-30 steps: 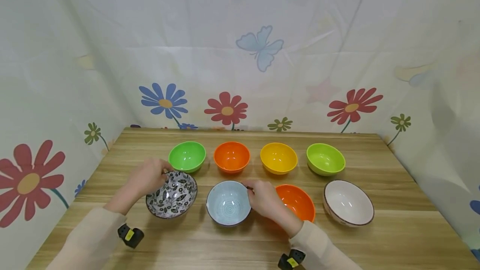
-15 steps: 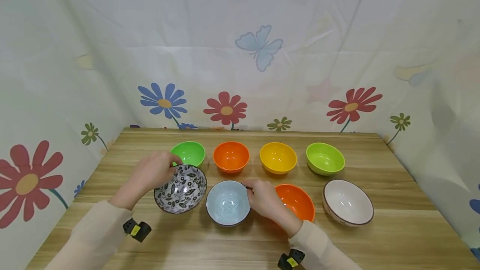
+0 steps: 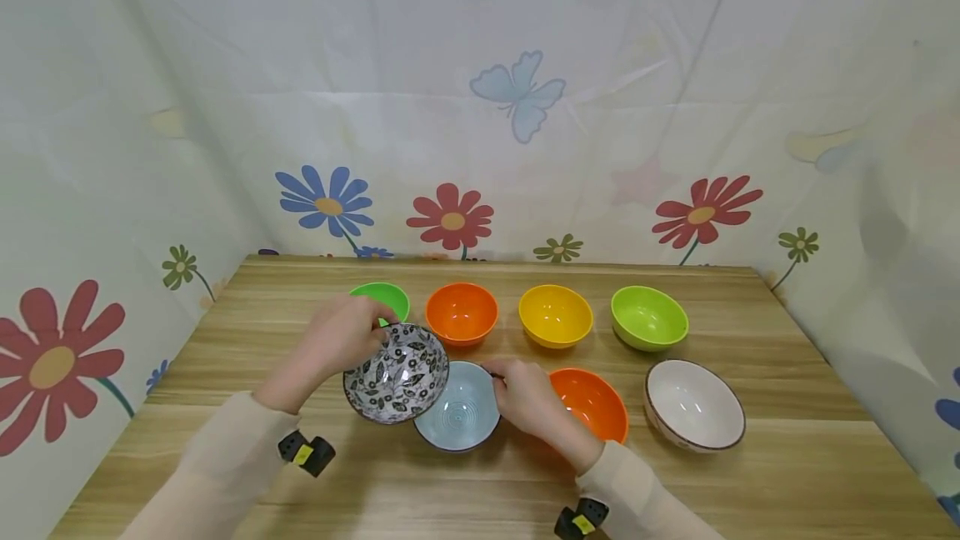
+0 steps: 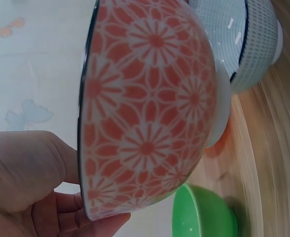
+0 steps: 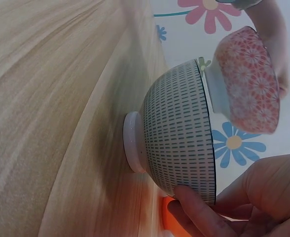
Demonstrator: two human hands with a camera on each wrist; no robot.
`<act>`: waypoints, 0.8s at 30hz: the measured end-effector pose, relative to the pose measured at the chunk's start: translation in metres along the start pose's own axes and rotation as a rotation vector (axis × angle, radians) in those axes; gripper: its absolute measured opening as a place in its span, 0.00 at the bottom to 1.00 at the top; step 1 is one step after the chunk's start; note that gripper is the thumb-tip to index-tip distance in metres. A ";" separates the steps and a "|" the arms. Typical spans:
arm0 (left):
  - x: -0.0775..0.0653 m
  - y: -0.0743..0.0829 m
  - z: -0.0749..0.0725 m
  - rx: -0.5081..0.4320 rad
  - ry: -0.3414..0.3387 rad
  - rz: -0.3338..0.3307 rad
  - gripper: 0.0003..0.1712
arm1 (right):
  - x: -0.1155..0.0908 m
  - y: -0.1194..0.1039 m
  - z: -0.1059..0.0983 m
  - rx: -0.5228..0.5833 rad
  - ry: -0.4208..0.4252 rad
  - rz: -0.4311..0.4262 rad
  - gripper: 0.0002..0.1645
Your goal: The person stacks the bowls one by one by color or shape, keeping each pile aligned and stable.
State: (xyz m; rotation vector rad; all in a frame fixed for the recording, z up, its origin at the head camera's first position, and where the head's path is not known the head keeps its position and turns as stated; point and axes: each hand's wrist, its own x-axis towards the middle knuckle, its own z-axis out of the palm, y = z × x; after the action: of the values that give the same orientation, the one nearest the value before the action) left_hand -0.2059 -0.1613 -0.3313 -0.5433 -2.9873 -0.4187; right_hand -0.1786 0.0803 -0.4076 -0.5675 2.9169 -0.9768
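My left hand (image 3: 347,338) pinches the back-left rim of a bowl (image 3: 397,375) with a black-and-white leaf pattern inside. Outside, the left wrist view shows this patterned bowl (image 4: 150,103) covered in red and white flowers. It hangs tilted above the table, and its right side overlaps a light-blue bowl (image 3: 467,417) in the head view. My right hand (image 3: 529,398) pinches the right rim of that light-blue bowl, thumb and fingers on either side. Green dashes cover the light-blue bowl's outside (image 5: 179,133) in the right wrist view. Whether its foot touches the table I cannot tell.
A back row holds a green bowl (image 3: 386,298), an orange bowl (image 3: 462,315), a yellow bowl (image 3: 556,317) and a lime bowl (image 3: 649,318). Another orange bowl (image 3: 596,407) sits partly behind my right hand. A white bowl (image 3: 694,407) stands at the right on the wooden table (image 3: 795,473).
My left hand has carried the patterned bowl up and to the right, from beside the light-blue bowl to overlapping it in view. The right hand and the light-blue bowl have stayed in place.
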 end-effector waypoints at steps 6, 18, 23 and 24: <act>0.005 0.011 0.007 -0.050 0.006 0.008 0.12 | -0.001 0.000 0.000 -0.002 0.015 -0.014 0.14; 0.010 0.026 0.025 -0.145 -0.007 0.017 0.11 | -0.001 0.000 -0.001 -0.032 0.068 -0.063 0.15; 0.011 0.031 0.031 -0.158 -0.021 0.007 0.11 | -0.001 0.001 0.000 -0.029 0.067 -0.038 0.11; 0.011 0.032 0.031 -0.159 -0.022 0.004 0.11 | -0.001 0.001 0.000 -0.030 0.070 -0.039 0.11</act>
State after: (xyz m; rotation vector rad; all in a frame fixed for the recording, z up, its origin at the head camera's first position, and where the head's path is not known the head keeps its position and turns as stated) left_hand -0.2059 -0.1202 -0.3520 -0.5710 -2.9904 -0.6585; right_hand -0.1781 0.0817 -0.4085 -0.6052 2.9975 -0.9785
